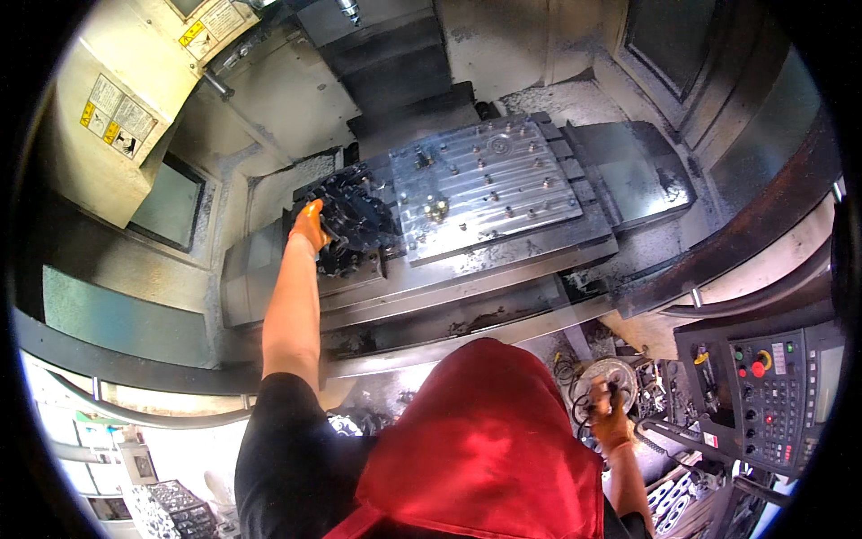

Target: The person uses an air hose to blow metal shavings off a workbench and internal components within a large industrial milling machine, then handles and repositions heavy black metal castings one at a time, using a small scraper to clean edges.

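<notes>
My left hand (309, 225), in an orange glove, reaches into the machine. Its fingers curl over the near left edge of a dark, intricate metal part (357, 216), which sits at the left end of the machine table (467, 286). Beside that part lies a bright ridged fixture plate (489, 189) with several small pins and bolts. My right hand (611, 420), also gloved, is low on the right, outside the machine. Its fingers are bent round something small and dark that I cannot make out. A round, light-coloured disc (620, 377) is just behind it.
A control panel (772, 386) with buttons stands at the right, with a coiled cable (648, 442) nearby. The machine's front sill (485, 334) runs between me and the table. A spindle nose (348, 11) hangs at the top. Red cloth (485, 440) covers the lower middle.
</notes>
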The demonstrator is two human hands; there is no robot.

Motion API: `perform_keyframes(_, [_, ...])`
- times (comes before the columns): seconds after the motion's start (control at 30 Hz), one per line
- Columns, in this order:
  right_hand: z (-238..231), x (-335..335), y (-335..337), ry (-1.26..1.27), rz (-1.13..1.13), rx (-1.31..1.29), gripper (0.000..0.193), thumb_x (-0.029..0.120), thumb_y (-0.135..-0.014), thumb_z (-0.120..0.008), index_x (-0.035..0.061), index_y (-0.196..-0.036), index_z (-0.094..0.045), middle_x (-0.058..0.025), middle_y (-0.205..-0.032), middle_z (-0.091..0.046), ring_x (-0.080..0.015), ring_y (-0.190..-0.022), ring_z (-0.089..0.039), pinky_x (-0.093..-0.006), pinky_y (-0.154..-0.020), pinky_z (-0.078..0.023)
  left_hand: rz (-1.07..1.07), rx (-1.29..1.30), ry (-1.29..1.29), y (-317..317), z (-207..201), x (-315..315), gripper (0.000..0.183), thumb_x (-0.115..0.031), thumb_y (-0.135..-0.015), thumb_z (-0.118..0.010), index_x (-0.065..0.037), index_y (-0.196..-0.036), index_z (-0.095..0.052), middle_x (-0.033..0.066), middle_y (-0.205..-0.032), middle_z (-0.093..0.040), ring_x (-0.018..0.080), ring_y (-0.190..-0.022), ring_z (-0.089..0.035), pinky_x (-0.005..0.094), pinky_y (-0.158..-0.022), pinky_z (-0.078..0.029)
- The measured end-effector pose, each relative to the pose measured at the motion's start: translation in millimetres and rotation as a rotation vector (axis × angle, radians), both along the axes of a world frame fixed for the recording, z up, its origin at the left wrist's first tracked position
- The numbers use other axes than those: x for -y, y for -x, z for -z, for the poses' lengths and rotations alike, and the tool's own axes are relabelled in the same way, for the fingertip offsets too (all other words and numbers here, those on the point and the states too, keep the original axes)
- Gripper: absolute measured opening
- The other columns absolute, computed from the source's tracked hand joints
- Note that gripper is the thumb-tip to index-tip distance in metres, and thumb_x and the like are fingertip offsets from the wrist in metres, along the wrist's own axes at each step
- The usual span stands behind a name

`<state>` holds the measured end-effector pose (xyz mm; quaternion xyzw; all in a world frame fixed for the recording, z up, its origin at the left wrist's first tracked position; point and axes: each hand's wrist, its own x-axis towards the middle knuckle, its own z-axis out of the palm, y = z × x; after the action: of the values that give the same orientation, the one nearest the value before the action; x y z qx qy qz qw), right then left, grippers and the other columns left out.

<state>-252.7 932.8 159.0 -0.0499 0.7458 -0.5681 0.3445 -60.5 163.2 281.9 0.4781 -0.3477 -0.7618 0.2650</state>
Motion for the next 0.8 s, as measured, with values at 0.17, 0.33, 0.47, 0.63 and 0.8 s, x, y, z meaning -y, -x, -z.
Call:
perform_keyframes(0.17, [-92, 142, 48, 0.068, -0.988, -0.322, 0.039, 0.030, -0.093, -0.056, 0.0040, -0.122, -0.059, -0.0144, -0.112, -0.065, -0.0242, -0.106, -0.061, -0.0375, -0.091, -0.047, 0.029, -0.058, -0.029, -15, 9, 11, 0.038, -0.037, -0.098, -0.048, -0.010, -0.121, -0.062, 0.0075, -0.120, -0.067, 0.0289, -0.109, -0.064, 0.0551, -0.095, -0.049])
perform_keyframes(0.33, [-124, 237, 51, -0.147, -1.167, -0.213, 0.040, 0.038, -0.095, -0.055, 0.0032, -0.111, -0.065, -0.0126, -0.084, -0.069, -0.0199, -0.078, -0.061, -0.0369, -0.074, -0.049, 0.043, 0.073, -0.024, 4, -18, -14, 0.037, -0.037, -0.098, -0.048, -0.011, -0.122, -0.060, 0.0061, -0.117, -0.068, 0.0274, -0.104, -0.065, 0.0555, -0.091, -0.050])
perform_keyframes(0.47, [-84, 305, 51, -0.196, -1.090, -0.172, 0.039, 0.038, -0.094, -0.057, 0.0017, -0.105, -0.068, -0.0086, -0.083, -0.067, -0.0152, -0.074, -0.056, -0.0349, -0.071, -0.048, 0.053, 0.171, 0.037, -13, -5, -4, 0.035, -0.038, -0.096, -0.049, -0.013, -0.120, -0.059, 0.0047, -0.121, -0.064, 0.0263, -0.108, -0.061, 0.0538, -0.092, -0.046])
perform_keyframes(0.63, [-69, 383, 51, -0.206, -0.832, -0.002, 0.047, 0.047, -0.090, -0.063, 0.0007, -0.097, -0.068, -0.0066, -0.078, -0.062, -0.0169, -0.066, -0.050, -0.0365, -0.062, -0.041, 0.013, 0.323, 0.069, -6, 0, -23, 0.036, -0.039, -0.096, -0.048, -0.017, -0.122, -0.057, 0.0031, -0.133, -0.059, 0.0244, -0.115, -0.056, 0.0502, -0.099, -0.039])
perform_keyframes(0.8, [-48, 404, 57, -0.302, -0.741, 0.113, 0.045, 0.047, -0.088, -0.065, 0.0024, -0.093, -0.066, -0.0075, -0.074, -0.059, -0.0189, -0.062, -0.050, -0.0380, -0.055, -0.037, -0.013, 0.123, -0.022, -35, 29, 8, 0.024, -0.031, -0.093, -0.056, -0.015, -0.111, -0.061, 0.0042, -0.114, -0.063, 0.0244, -0.102, -0.059, 0.0484, -0.079, -0.050])
